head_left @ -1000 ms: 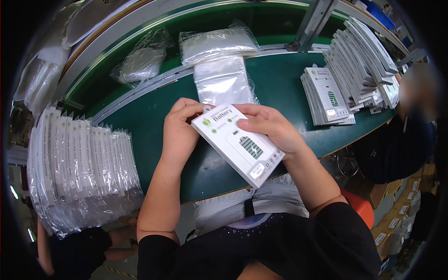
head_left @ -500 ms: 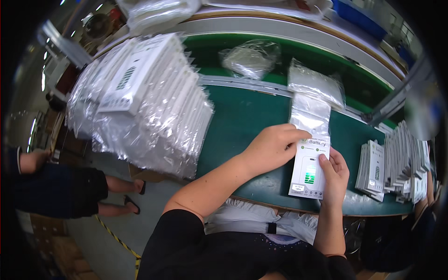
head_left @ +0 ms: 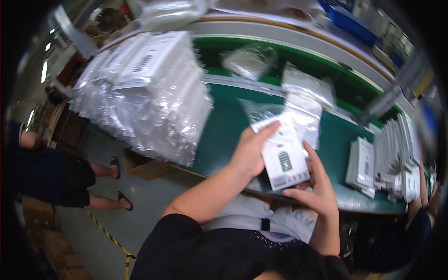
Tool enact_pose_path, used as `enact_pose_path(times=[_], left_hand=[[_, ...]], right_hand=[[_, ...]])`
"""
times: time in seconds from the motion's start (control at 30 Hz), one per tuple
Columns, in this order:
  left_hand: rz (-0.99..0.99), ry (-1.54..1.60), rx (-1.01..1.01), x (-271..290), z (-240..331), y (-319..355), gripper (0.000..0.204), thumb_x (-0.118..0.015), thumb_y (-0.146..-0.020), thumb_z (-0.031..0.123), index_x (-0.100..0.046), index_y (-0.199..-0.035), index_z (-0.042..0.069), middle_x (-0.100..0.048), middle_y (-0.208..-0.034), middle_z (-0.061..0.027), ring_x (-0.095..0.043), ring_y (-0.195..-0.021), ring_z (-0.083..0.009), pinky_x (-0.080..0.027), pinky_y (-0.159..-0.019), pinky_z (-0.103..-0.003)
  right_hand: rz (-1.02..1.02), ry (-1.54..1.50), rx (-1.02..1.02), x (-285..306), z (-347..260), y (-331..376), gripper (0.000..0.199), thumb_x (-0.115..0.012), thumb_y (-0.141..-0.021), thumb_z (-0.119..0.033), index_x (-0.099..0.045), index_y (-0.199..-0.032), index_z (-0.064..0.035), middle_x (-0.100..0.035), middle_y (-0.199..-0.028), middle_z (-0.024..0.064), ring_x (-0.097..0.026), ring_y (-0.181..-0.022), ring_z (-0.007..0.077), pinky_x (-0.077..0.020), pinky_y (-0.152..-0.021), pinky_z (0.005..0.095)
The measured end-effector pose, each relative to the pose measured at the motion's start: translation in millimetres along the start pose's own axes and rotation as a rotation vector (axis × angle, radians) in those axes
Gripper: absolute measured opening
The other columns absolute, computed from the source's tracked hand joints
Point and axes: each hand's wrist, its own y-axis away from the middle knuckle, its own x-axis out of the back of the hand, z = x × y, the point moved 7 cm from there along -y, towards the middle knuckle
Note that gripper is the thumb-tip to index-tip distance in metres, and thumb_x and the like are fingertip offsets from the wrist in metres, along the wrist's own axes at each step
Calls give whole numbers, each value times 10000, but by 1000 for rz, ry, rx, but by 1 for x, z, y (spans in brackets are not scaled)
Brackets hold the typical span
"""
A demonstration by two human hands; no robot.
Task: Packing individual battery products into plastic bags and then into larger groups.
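A flat white box (head_left: 283, 163) with a dark striped battery picture is tilted in front of me. My left hand (head_left: 249, 151) is closed on its left edge, the thumb lying across the front. Clear plastic bag film (head_left: 256, 108) spreads beyond the box's far end and seems to be around it. At the box's lower right corner is my right hand (head_left: 322, 189), its thumb and index finger spread apart; its other fingers are partly hidden. Just beyond the box, flat clear bags (head_left: 305, 116) lie on the green table.
Bagged white boxes (head_left: 161, 98) stand in a tall stack at left. Unbagged boxes (head_left: 360, 165) stand in rows at right. Crumpled plastic (head_left: 249, 60) and a bag bundle (head_left: 308, 86) lie at the back. One person (head_left: 42, 172) is at left; another's arm (head_left: 422, 186) shows at right.
The box has tilted and clear film now shows around its far end. My left hand moved from its top edge to its left side. My right hand has loosened and spread.
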Motion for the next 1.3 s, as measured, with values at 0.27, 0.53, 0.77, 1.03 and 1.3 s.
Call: enact_pose_path(times=[0.27,0.53,0.77,1.03,1.3], left_hand=[[-201,-373,54,-52,-33,52,308,-582,-904,139,-545,-1145,-49,-623,-1059,-114,-603,-963,-163,-494,-831,-292],[-501,-616,468,-56,-54,80,486,-432,-960,368,-522,-1149,-70,-581,-1122,-232,-588,-1047,-306,-488,-904,-421],[-369,75,617,-60,-73,80,554,-303,-994,424,-368,-1347,2,-520,-1244,-139,-547,-1099,-223,-453,-930,-355],[-112,-176,416,-14,-55,57,587,-464,-799,-43,-326,-1368,-8,-477,-1296,-166,-497,-1185,-253,-412,-1001,-383],[-61,-375,309,-1,-19,68,605,-456,-714,-107,-384,-1312,-50,-513,-1247,-181,-536,-1139,-255,-426,-981,-357]], right_hand=[[257,308,334,25,-30,14,1019,-836,-616,-137,-243,-1440,-54,-595,-1121,162,-601,-953,221,-476,-797,303],[823,237,855,54,-76,86,146,-401,-890,86,-477,-870,-37,-570,-864,160,-544,-714,155,-461,-630,244],[-25,248,618,-28,-57,44,146,-571,-736,23,-529,-869,-18,-520,-791,137,-535,-719,319,-437,-611,382],[628,525,560,52,-48,60,132,-524,-849,-15,-575,-962,29,-577,-924,110,-555,-809,220,-441,-724,304],[329,185,-5,59,15,22,129,-500,-915,-99,-563,-939,12,-562,-833,34,-515,-754,116,-413,-702,236]])
